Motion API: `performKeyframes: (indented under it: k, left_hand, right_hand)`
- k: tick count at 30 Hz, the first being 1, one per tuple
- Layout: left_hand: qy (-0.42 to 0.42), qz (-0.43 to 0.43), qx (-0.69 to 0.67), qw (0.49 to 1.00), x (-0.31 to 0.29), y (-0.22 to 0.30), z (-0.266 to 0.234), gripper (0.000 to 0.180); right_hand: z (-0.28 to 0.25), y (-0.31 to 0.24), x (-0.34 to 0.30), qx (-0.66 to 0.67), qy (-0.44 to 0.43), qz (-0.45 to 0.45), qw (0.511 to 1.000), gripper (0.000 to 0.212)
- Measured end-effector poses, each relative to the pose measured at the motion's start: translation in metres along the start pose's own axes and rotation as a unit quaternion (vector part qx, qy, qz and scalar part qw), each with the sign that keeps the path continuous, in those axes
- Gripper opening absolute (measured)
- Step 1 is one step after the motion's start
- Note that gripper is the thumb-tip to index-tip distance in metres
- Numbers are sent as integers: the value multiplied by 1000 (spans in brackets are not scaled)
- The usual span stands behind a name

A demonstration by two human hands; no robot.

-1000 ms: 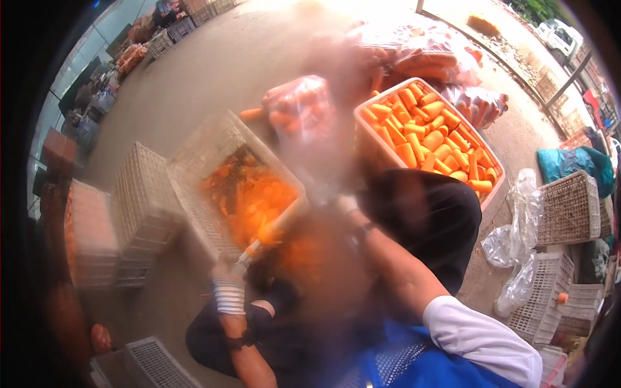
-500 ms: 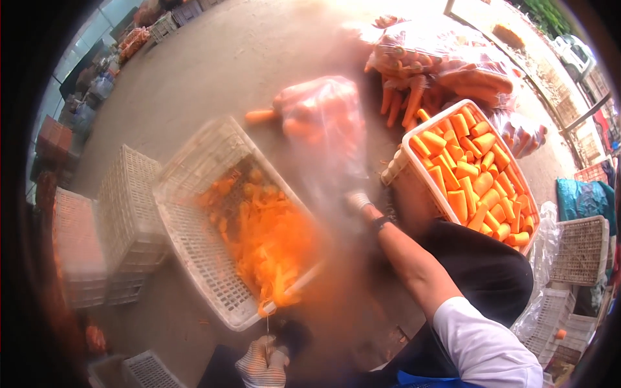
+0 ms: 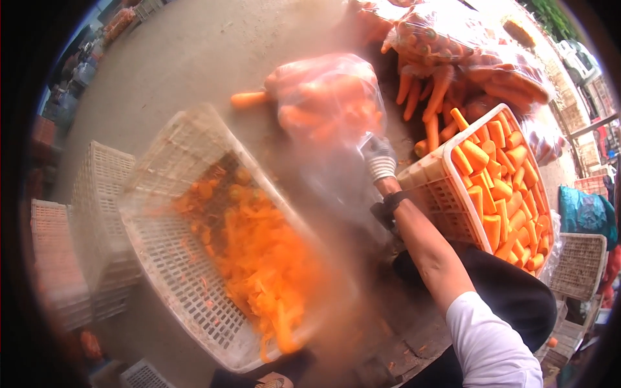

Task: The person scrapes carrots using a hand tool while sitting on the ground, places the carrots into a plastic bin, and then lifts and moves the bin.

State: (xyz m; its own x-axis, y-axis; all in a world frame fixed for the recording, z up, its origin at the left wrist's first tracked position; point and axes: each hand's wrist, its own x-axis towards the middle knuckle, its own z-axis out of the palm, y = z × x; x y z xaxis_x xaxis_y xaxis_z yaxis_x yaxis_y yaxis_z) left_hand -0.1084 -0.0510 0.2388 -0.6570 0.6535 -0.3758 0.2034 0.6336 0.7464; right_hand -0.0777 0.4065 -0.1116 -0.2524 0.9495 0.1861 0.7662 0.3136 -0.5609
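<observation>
My right hand, in a glove with a dark palm and striped cuff, is closed on the edge of a clear plastic bag. Whole carrots fill the bag's far part, while its loose near part hangs toward me, hazy in the picture. Only a sliver of my left hand shows at the lower edge; its fingers are hidden. Just beyond it, a white slatted crate holds orange peelings and carrot ends. One carrot pokes out at the bag's left side.
To the right, a crate is heaped with peeled, cut carrots. More bagged carrots are piled behind it. Stacked crates stand at left. Beside my knee, further crates and a teal sack lie at right.
My right hand has moved farther forward and up along the plastic bag. My left hand, which held a thin metal tool, has dropped almost out of view. The view has shifted.
</observation>
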Motion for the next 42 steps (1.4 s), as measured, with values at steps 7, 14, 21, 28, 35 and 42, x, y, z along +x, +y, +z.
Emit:
performKeyframes:
  k: [7, 14, 21, 28, 35, 42]
  left_hand:
    - [8, 67, 93, 993, 13, 3, 16, 14]
    - [-21, 67, 107, 992, 14, 2, 21, 17]
    - [-19, 62, 101, 993, 18, 3, 24, 18]
    - [-28, 117, 157, 980, 23, 3, 20, 19]
    - [-18, 112, 128, 985, 24, -6, 18, 19]
    - [-32, 110, 143, 983, 27, 3, 18, 19]
  right_hand:
    - [-36, -55, 17, -9, -33, -82, 996, 25]
    - [-18, 6, 9, 110, 49, -82, 989, 27]
    - [30, -19, -21, 47, -96, -112, 988, 26]
    - [44, -35, -15, 7, -140, -121, 983, 25]
    - [16, -2, 34, 50, -64, -91, 993, 24]
    - [-8, 4, 70, 98, -76, -84, 989, 23]
